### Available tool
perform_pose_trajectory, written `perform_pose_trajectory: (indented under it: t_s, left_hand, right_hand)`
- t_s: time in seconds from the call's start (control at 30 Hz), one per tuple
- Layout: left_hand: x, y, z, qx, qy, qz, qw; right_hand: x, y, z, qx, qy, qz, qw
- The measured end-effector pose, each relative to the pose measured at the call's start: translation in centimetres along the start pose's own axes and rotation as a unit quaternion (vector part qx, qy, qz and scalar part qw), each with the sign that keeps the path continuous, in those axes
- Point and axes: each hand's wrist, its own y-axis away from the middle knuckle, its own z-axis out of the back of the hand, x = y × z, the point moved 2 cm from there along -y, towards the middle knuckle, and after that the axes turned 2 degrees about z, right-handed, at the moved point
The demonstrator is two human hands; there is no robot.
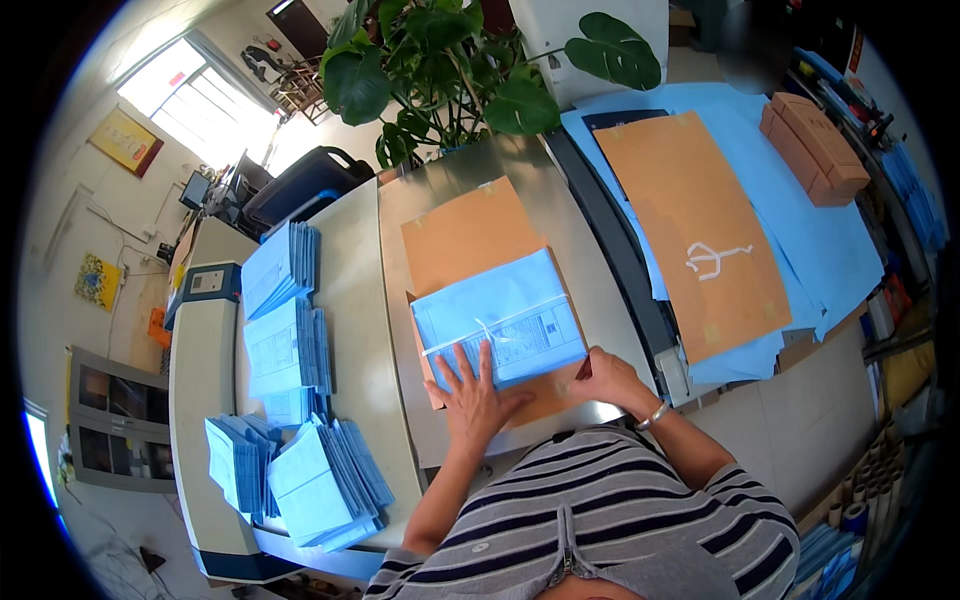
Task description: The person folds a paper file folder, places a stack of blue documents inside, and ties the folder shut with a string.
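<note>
A bundle of light-blue printed paper envelopes point(470, 305), tied with white string, lies on a brown cardboard sheet point(470, 235) on the steel worktop. My left hand point(472, 400) rests over the bundle's near left edge, its fingers spread and holding nothing. At the near right corner, my right hand point(618, 382) has its fingers curled against the edge of the cardboard, seemingly pinching it; the fingertips are partly hidden. The cardboard sticks out beyond the bundle on its far and near sides.
Several stacks of folded blue envelopes point(288, 350) stand on the cream counter to the left. On the right, another brown cardboard sheet point(700, 230) lies over large blue sheets point(790, 240), with a brown box point(812, 150) beyond. A leafy potted plant point(450, 80) overhangs the far edge.
</note>
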Motion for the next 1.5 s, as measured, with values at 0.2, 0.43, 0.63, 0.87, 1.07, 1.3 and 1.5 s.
perform_pose_trajectory:
  t_s: [0.2,0.43,0.63,0.87,1.07,1.3,1.5]
  left_hand:
    - [-0.4,0.0,0.9,0.016,0.009,-0.016,1.000]
    - [0.4,0.5,-0.1,-0.014,0.015,-0.039,0.999]
    - [3.0,0.9,-0.1,0.021,0.145,-0.049,0.988]
    - [11.3,2.8,-0.3,0.043,0.465,-0.005,0.884]
    - [11.5,3.4,-4.4,-0.035,0.461,0.010,0.887]
    - [10.0,3.2,-5.0,-0.182,0.190,-0.121,0.957]
    - [9.3,3.2,-4.1,-0.143,0.126,-0.132,0.973]
  right_hand:
    - [-3.5,-0.6,-0.7,-0.074,-0.041,0.083,0.993]
    - [-2.2,-2.0,-0.3,-0.252,0.151,0.367,0.883]
    - [-2.4,-2.9,-0.7,-0.199,0.209,0.420,0.860]
    - [-2.3,-3.1,-0.8,-0.194,0.192,0.426,0.862]
    - [-2.1,-3.0,-0.5,-0.139,0.178,0.421,0.879]
    - [-1.7,-2.7,0.8,-0.078,0.211,0.434,0.872]
    - [-0.1,-1.9,2.7,0.035,0.231,0.415,0.879]
